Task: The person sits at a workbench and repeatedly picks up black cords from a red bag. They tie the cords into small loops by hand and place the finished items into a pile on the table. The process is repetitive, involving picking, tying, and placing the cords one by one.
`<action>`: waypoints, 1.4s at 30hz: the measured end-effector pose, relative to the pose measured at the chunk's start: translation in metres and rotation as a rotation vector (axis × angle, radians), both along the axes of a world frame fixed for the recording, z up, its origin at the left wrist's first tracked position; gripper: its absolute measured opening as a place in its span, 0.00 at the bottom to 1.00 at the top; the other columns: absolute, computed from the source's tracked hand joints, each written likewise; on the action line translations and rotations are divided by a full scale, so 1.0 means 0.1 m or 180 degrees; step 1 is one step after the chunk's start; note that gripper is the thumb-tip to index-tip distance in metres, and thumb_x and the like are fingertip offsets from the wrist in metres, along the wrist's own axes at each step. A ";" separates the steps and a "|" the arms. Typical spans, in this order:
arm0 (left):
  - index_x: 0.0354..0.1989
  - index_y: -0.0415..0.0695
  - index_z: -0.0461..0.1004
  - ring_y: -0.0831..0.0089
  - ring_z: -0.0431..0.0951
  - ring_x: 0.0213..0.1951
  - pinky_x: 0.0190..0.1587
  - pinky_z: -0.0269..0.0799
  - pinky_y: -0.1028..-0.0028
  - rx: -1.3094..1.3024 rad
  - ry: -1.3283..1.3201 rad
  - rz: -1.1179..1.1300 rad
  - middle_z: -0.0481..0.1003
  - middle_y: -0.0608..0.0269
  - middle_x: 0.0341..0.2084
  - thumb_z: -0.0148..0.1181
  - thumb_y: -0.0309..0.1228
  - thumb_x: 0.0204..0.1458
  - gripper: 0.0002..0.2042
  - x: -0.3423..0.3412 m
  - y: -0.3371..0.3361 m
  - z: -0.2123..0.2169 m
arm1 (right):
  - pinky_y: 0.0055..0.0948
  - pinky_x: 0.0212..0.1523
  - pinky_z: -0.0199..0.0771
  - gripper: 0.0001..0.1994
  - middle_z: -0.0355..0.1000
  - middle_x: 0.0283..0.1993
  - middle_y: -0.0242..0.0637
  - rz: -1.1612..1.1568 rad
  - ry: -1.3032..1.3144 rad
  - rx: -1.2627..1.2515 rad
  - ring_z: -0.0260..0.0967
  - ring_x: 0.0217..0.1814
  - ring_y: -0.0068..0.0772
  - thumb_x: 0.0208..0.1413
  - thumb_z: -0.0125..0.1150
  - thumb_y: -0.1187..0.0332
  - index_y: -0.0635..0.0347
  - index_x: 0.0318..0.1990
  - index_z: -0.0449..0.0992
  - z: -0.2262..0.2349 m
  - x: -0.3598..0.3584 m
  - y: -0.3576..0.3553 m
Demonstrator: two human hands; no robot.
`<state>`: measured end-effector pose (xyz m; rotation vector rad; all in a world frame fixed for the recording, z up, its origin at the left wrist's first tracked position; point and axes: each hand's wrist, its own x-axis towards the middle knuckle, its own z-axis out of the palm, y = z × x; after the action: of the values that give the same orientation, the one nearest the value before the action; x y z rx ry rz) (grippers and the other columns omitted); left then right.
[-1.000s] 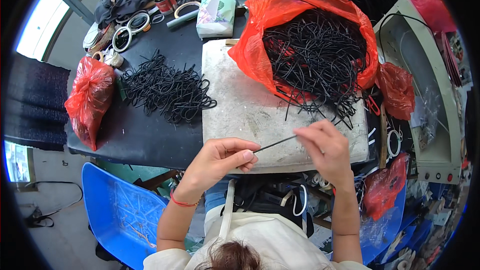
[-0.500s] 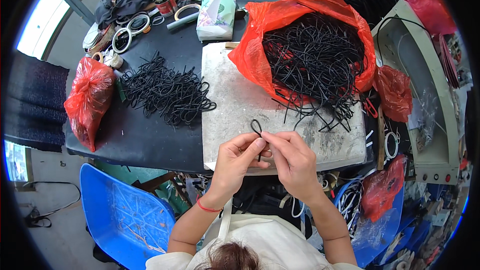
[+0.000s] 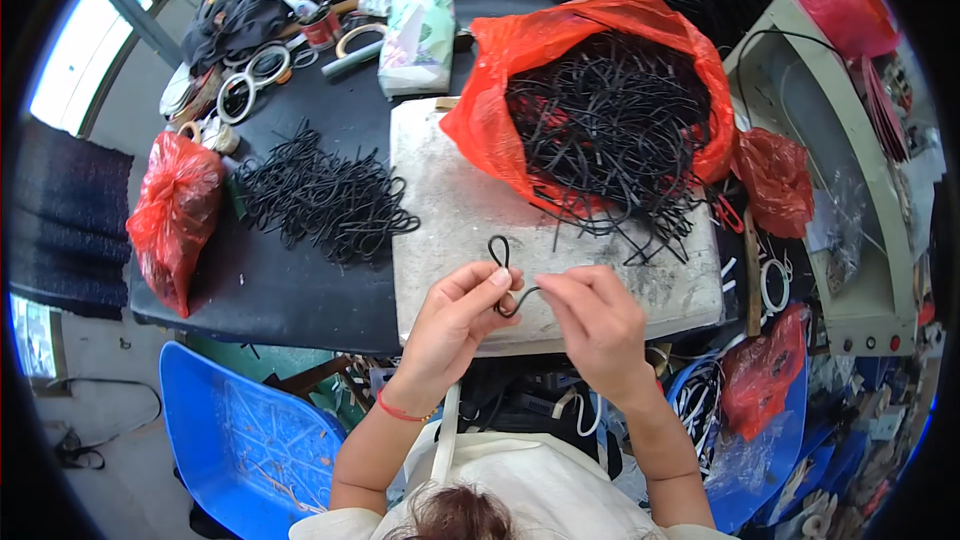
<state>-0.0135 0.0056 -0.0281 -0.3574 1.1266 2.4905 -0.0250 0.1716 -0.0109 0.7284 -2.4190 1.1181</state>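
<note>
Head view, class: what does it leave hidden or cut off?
In the head view:
Black cord: part hidden by the left hand.
Tied red bag: contents veiled by its crinkled plastic.
Open red bag: bottom hidden by heaped cords.
Pink bag: top cut off by the upper edge.

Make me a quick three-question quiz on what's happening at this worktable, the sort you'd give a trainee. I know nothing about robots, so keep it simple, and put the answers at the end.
1. Multiple choice: what do the left hand and the right hand both hold?
A) a tissue pack
B) a black cord
C) a roll of tape

2. True or false: the heap of looped cords lies to the left of the open red plastic bag.

3. Short answer: what colour is the thin bracelet on the person's wrist?

Key: 1. B; 2. True; 3. Red.
</note>
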 end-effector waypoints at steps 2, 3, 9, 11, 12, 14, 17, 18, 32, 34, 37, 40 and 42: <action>0.37 0.38 0.73 0.80 0.73 0.33 0.36 0.72 0.78 -0.0328 0.0022 -0.0197 0.74 0.65 0.31 0.54 0.32 0.53 0.09 0.00 0.03 0.02 | 0.28 0.27 0.67 0.13 0.66 0.28 0.35 0.0104 0.0116 0.0116 0.66 0.29 0.35 0.36 0.59 0.80 0.61 0.35 0.75 -0.02 -0.03 0.01; 0.37 0.38 0.73 0.79 0.73 0.33 0.36 0.72 0.78 -0.0434 0.0074 -0.0301 0.74 0.64 0.31 0.54 0.32 0.53 0.10 -0.01 0.02 0.01 | 0.28 0.27 0.67 0.14 0.67 0.28 0.35 0.0111 0.0155 0.0168 0.66 0.29 0.35 0.35 0.59 0.80 0.62 0.35 0.75 -0.03 -0.03 0.03; 0.31 0.34 0.74 0.79 0.73 0.29 0.32 0.70 0.80 -0.1751 0.0288 -0.0460 0.74 0.62 0.26 0.56 0.30 0.50 0.10 -0.05 0.29 0.09 | 0.33 0.30 0.66 0.06 0.64 0.27 0.37 0.0303 0.0198 0.0096 0.65 0.31 0.38 0.40 0.55 0.72 0.63 0.28 0.69 -0.15 0.01 0.29; 0.32 0.33 0.72 0.79 0.72 0.27 0.30 0.70 0.80 -0.1843 0.0563 -0.0333 0.72 0.63 0.24 0.56 0.29 0.50 0.09 -0.01 0.22 -0.09 | 0.33 0.29 0.65 0.06 0.60 0.25 0.36 0.0136 0.0233 -0.0159 0.63 0.29 0.37 0.40 0.54 0.70 0.61 0.23 0.65 -0.20 0.04 0.23; 0.32 0.33 0.72 0.79 0.72 0.26 0.30 0.70 0.80 -0.1837 0.0670 -0.0207 0.71 0.64 0.23 0.56 0.29 0.50 0.09 0.03 0.19 -0.15 | 0.33 0.29 0.65 0.06 0.60 0.24 0.36 0.0090 0.0226 -0.0285 0.63 0.29 0.37 0.40 0.54 0.70 0.61 0.23 0.64 -0.24 0.10 0.22; 0.30 0.37 0.70 0.82 0.70 0.26 0.27 0.69 0.81 -0.2074 0.0963 -0.0578 0.70 0.66 0.23 0.54 0.27 0.51 0.05 0.03 0.26 -0.15 | 0.33 0.30 0.65 0.06 0.60 0.25 0.37 -0.0232 -0.0010 -0.0351 0.63 0.29 0.37 0.40 0.54 0.71 0.62 0.24 0.64 -0.26 0.20 0.32; 0.40 0.37 0.68 0.79 0.71 0.31 0.35 0.67 0.79 -0.2421 0.1058 -0.1072 0.71 0.64 0.28 0.52 0.29 0.54 0.09 0.04 0.37 0.03 | 0.33 0.31 0.65 0.06 0.60 0.26 0.37 -0.0515 -0.0017 -0.0588 0.63 0.30 0.38 0.41 0.53 0.71 0.62 0.25 0.65 -0.31 0.36 0.42; 0.46 0.36 0.67 0.77 0.72 0.34 0.39 0.66 0.78 -0.2528 0.1020 -0.1216 0.72 0.62 0.31 0.52 0.30 0.55 0.13 0.05 0.43 0.09 | 0.33 0.31 0.65 0.06 0.60 0.26 0.38 -0.0563 0.0034 -0.0668 0.63 0.31 0.38 0.41 0.53 0.71 0.62 0.25 0.65 -0.32 0.38 0.45; 0.42 0.35 0.71 0.67 0.75 0.31 0.36 0.68 0.72 -0.4602 0.2524 -0.2111 0.75 0.50 0.30 0.50 0.30 0.54 0.12 0.17 0.74 0.49 | 0.29 0.34 0.59 0.06 0.60 0.25 0.34 -0.0941 0.0597 -0.0534 0.61 0.32 0.32 0.39 0.55 0.69 0.59 0.20 0.65 -0.31 0.55 0.59; 0.40 0.34 0.71 0.67 0.75 0.32 0.35 0.68 0.72 -0.4465 0.2498 -0.2280 0.75 0.51 0.30 0.49 0.28 0.54 0.11 0.13 0.73 0.50 | 0.29 0.34 0.60 0.06 0.61 0.24 0.35 -0.0871 0.0864 -0.0343 0.61 0.31 0.33 0.38 0.54 0.70 0.59 0.19 0.65 -0.27 0.56 0.57; 0.35 0.34 0.71 0.69 0.72 0.30 0.34 0.66 0.73 -0.4439 0.3152 -0.2433 0.74 0.55 0.27 0.49 0.26 0.53 0.08 0.20 0.81 0.65 | 0.30 0.34 0.62 0.06 0.62 0.25 0.36 -0.0347 0.0760 -0.0371 0.62 0.31 0.34 0.39 0.56 0.70 0.61 0.20 0.66 -0.28 0.52 0.68; 0.31 0.35 0.71 0.73 0.69 0.29 0.34 0.64 0.75 -0.3790 0.2795 -0.2873 0.70 0.60 0.25 0.49 0.24 0.53 0.06 0.10 0.59 0.61 | 0.34 0.33 0.65 0.07 0.64 0.26 0.41 0.0465 -0.0279 -0.1300 0.65 0.31 0.41 0.43 0.58 0.70 0.64 0.23 0.69 -0.29 0.45 0.83; 0.35 0.35 0.70 0.77 0.66 0.30 0.36 0.62 0.78 -0.3241 0.2348 -0.2822 0.68 0.64 0.26 0.48 0.24 0.54 0.06 0.16 0.55 0.61 | 0.35 0.32 0.65 0.07 0.66 0.26 0.42 0.0399 -0.0602 -0.1776 0.66 0.31 0.43 0.45 0.57 0.70 0.66 0.25 0.70 -0.31 0.44 0.84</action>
<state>0.0027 0.0603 0.0325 0.7353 2.1526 1.1098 0.0187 0.2556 -0.0417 0.6092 -2.0542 1.8761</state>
